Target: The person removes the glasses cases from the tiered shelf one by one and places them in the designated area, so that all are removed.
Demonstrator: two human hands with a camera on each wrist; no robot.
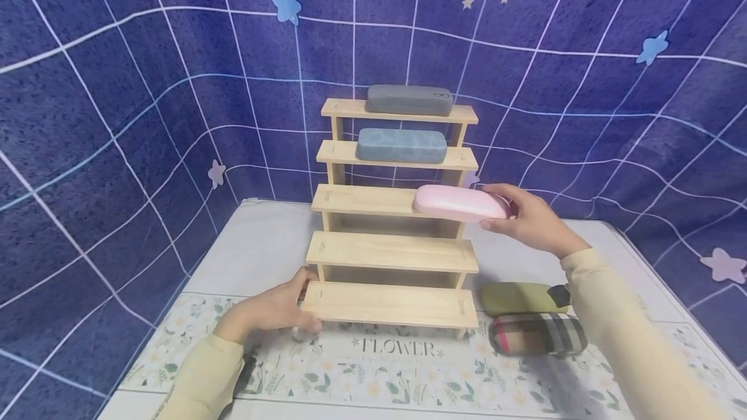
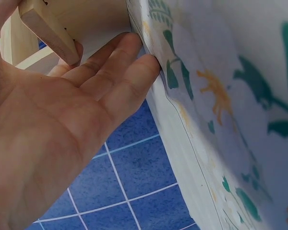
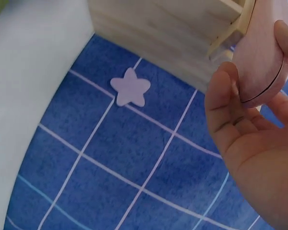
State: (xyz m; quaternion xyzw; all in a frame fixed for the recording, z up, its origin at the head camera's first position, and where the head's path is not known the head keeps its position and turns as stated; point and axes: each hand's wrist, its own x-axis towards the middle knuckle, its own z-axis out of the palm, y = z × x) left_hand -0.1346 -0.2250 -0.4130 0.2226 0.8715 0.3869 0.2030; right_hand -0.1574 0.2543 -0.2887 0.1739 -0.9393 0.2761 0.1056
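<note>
A pink glasses case (image 1: 461,203) is in my right hand (image 1: 531,219), pinched at its right end between thumb and fingers. The case overlaps the right part of the middle step of a five-tier wooden stand (image 1: 391,303). In the right wrist view the same pink case (image 3: 261,52) lies close along a step's end. My left hand (image 1: 271,306) holds the left end of the lowest step, thumb at the front and fingers behind. The left wrist view shows the board's end (image 2: 50,36) beside the palm, with the other fingers (image 2: 129,76) stretched out by the tablecloth.
On the top step sits a grey glasses case (image 1: 408,100), with a blue case (image 1: 401,146) one step below. An olive green case (image 1: 519,298) and a plaid case (image 1: 537,334) lie right of the stand. A blue gridded curtain (image 1: 175,83) hangs behind the floral-patterned table (image 1: 362,374).
</note>
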